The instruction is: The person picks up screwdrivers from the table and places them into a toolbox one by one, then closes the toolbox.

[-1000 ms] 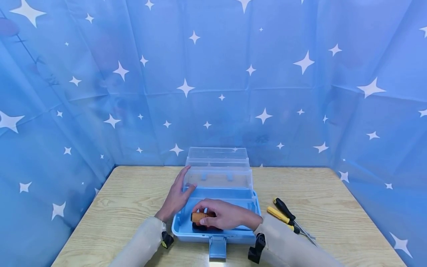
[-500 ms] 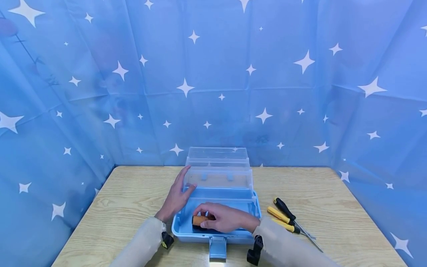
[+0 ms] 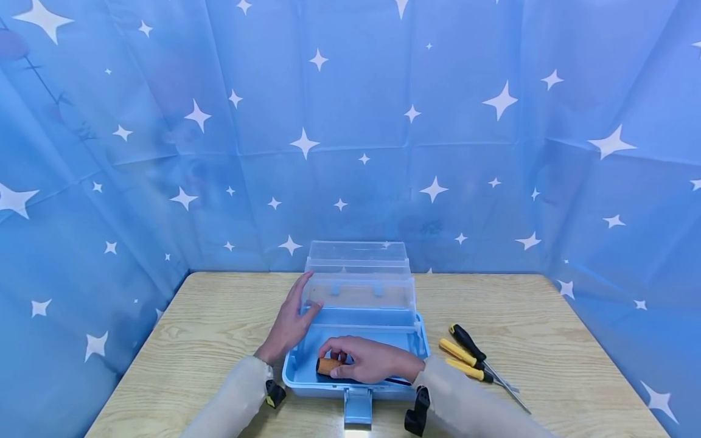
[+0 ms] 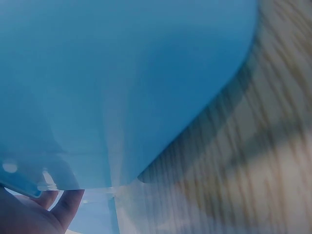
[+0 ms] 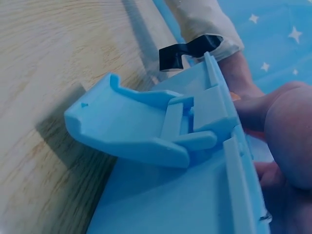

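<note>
A light blue toolbox [image 3: 298,385] stands on the table with its clear lid [image 3: 358,292] raised at the back. My right hand [image 3: 375,359] reaches low inside, near the front wall. It pinches an orange-brown tool handle [image 3: 326,366] between thumb and fingers; the rest of the tool is mostly behind the hand. A thin dark rod [image 3: 398,382] shows under the wrist. At the left back corner, my left hand [image 3: 287,325] rests against the box and lid, fingers fairly straight and thumb apart. The right wrist view shows the front latch [image 5: 131,122] hanging down.
Right of the box lie several screwdrivers with yellow [image 3: 456,351] and black [image 3: 465,340] handles, their shafts toward the front right. The wood-grain table [image 3: 219,340] is backed by a blue star-printed curtain [image 3: 350,121].
My right hand has lowered slightly into the box with the orange-brown handle. The left hand stays put at the lid's corner.
</note>
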The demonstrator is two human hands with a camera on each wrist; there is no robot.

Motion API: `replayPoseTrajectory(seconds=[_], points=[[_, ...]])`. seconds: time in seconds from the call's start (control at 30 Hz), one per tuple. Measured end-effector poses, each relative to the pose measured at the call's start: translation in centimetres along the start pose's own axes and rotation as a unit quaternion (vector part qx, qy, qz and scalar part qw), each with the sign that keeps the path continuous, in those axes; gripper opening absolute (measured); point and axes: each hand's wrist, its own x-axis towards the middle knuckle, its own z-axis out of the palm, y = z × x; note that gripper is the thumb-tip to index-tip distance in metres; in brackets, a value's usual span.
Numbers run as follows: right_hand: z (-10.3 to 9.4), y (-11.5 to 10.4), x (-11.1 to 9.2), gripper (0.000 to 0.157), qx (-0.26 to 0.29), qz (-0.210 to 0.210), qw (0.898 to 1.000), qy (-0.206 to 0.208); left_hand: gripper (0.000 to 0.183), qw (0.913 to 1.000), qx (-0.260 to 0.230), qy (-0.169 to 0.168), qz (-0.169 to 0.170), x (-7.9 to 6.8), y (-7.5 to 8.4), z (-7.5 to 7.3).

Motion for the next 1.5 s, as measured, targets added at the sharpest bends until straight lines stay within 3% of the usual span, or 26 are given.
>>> replayPoseTrajectory(seconds=[0.7,1.1,1.5], points=[[0.26,0.3,0.64,0.025,-0.015,0.051,0.998,0.027,0.065,0.9999,-0.004,0.01,-0.001,0.06,0.12,0.12],[0.25,0.71,0.78,0.024,-0.018,0.028,0.999,0.027,0.065,0.9999,0.001,0.012,0.001,0.08,0.07,0.09],[0.37,0.87,0.83,0.034,-0.04,0.049,0.998,0.029,0.064,1.0,-0.002,0.007,0.0,0.02,0.01,0.11]])
